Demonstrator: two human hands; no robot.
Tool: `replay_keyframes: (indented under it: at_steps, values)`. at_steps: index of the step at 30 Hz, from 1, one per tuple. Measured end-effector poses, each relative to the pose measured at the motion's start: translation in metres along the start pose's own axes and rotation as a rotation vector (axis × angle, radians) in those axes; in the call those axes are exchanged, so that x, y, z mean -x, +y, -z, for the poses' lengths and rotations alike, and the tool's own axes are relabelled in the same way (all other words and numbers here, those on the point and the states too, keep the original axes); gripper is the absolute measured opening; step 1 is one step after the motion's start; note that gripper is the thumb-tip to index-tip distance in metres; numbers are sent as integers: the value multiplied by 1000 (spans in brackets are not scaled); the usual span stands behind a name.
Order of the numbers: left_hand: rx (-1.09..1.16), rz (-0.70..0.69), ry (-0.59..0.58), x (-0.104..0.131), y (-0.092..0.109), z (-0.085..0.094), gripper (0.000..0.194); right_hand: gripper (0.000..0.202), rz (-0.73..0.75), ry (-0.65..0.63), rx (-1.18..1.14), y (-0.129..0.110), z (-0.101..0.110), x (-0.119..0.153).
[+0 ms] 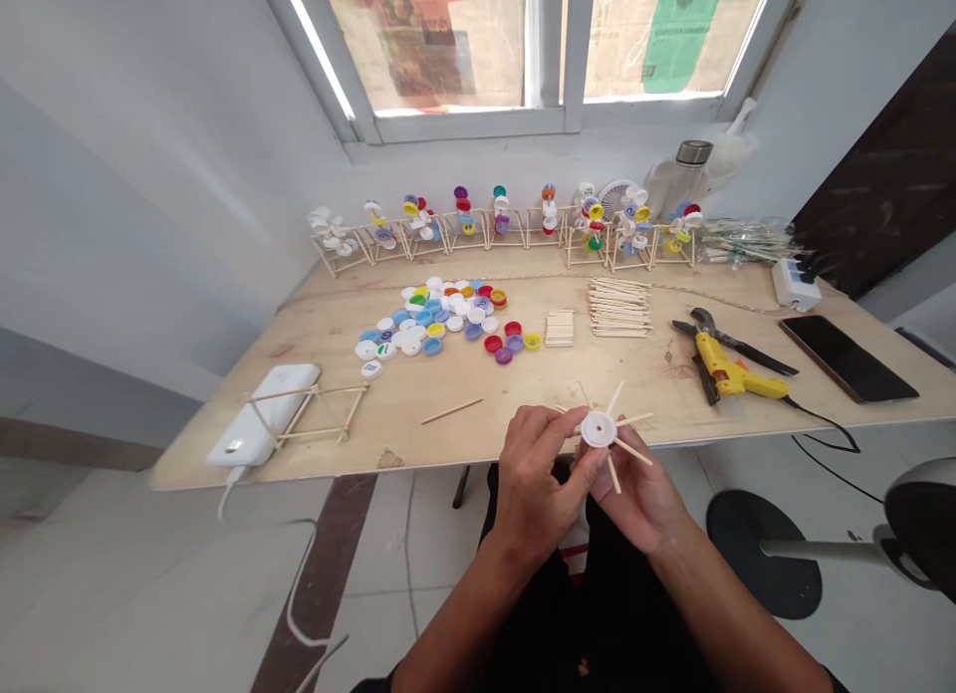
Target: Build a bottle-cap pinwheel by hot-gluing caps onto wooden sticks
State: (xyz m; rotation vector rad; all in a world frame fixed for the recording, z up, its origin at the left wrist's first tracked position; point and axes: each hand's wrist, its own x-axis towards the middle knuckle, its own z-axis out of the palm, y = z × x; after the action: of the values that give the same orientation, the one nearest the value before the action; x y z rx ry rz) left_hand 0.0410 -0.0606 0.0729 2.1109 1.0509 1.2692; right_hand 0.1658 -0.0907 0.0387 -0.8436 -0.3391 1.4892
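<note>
A white bottle cap [598, 430] with several thin wooden sticks radiating from it sits between my hands at the table's front edge. My left hand [534, 474] pinches the cap's left side with thumb and fingers. From below and the right, my right hand [642, 494] supports the same piece, its fingers partly hidden behind the cap and sticks. A small dark hole shows in the middle of the cap. On the table to the left of my hands lies one loose stick [452, 411], and beyond it a stick frame [329, 414] leans over a white power bank [273, 414].
Coloured bottle caps [433, 320] are heaped mid-table, beside short sticks [559, 329] and longer sticks [619, 307]. A yellow glue gun [736, 374], pliers [747, 345] and a phone [849, 357] lie right. Cap pinwheels on stick frames [463, 215] line the wall.
</note>
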Motion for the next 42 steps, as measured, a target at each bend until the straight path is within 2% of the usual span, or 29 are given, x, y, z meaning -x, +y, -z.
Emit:
replay_keyframes:
  at_steps: [11,18,23,27,36,39,42]
  values:
    - [-78,-40,7,-1,4,-4,23,16,-118,-21,-266,1,2,2]
    - [-22,36,-47,1,4,3,24,13,-93,37,-216,2,3,4]
    - [67,109,-131,3,-1,8,28,16,12,-8,2,-2,6,3]
    - [138,191,-180,4,-7,11,26,19,41,-21,165,-8,6,0]
    - [343,454,-151,6,-24,14,31,25,202,-126,549,-9,5,-6]
    - [457,541,-155,5,-30,12,32,27,301,-101,725,-9,5,-9]
    - [528,583,-148,6,-34,10,34,28,413,-19,921,-8,5,-11]
